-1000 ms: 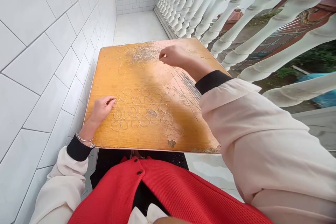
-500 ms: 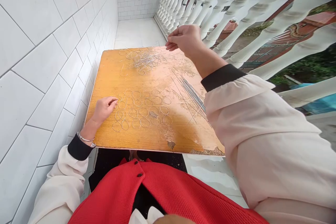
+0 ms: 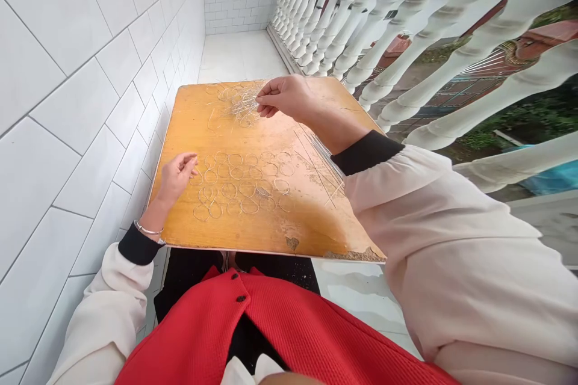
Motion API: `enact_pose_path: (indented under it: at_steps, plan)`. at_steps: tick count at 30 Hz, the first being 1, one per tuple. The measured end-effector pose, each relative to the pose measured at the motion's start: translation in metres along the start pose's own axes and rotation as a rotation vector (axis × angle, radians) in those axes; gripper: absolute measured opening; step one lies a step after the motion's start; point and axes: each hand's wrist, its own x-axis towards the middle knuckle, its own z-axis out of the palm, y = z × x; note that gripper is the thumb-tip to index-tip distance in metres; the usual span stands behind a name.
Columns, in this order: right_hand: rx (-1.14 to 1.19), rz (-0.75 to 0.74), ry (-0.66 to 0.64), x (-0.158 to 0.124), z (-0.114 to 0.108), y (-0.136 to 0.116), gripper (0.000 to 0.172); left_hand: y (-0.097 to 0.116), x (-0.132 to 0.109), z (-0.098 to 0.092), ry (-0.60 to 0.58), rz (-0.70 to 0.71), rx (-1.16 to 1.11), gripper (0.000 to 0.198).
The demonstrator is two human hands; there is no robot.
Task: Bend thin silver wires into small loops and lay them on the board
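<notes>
Right hand (image 3: 284, 97) lowered, orange board (image 3: 253, 228), tiled wall (image 3: 90, 102)

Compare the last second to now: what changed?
The right hand has moved down and left, from above the board's far edge to the wire tangle; whether it holds a strand is unclear. The left hand stays by the wire rings. The rings and straight wires look unchanged.
</notes>
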Motion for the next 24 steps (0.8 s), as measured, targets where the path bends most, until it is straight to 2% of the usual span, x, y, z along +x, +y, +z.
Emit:
enact_pose_path:
  at_steps: [1, 6, 9, 11, 13, 17, 20, 22, 24]
  plan:
    - [0.012, -0.009, -0.023, -0.008, 0.004, -0.005, 0.018, 0.005, 0.002, 0.001, 0.017, 0.002, -0.034, 0.027]
    - [0.010, -0.062, -0.104, -0.049, 0.017, -0.032, 0.016, 0.049, 0.006, 0.017, -0.104, 0.053, -0.094, 0.027]
    - [-0.036, -0.099, -0.124, -0.066, 0.021, -0.044, 0.015, 0.071, 0.003, 0.032, -0.212, -0.003, -0.176, 0.030]
    - [-0.040, -0.117, -0.128, -0.069, 0.021, -0.047, 0.016, 0.078, 0.000, 0.039, -0.282, -0.054, -0.213, 0.027]
    - [-0.036, -0.120, -0.112, -0.066, 0.018, -0.043, 0.016, 0.080, -0.004, 0.043, -0.312, -0.077, -0.243, 0.019]
    - [-0.125, -0.069, -0.017, -0.048, 0.003, -0.020, 0.014, 0.078, -0.005, 0.044, -0.270, -0.099, -0.277, 0.011]
    - [-0.375, -0.068, 0.079, -0.039, -0.014, 0.001, 0.010, 0.074, 0.000, 0.041, -0.257, -0.136, -0.250, 0.011]
    - [-0.546, -0.078, 0.157, -0.034, -0.026, 0.013, 0.015, 0.069, 0.004, 0.038, -0.233, -0.143, -0.245, 0.012]
    - [-0.592, -0.024, 0.214, -0.028, -0.036, 0.024, 0.018, 0.062, 0.008, 0.031, -0.171, -0.138, -0.254, 0.011]
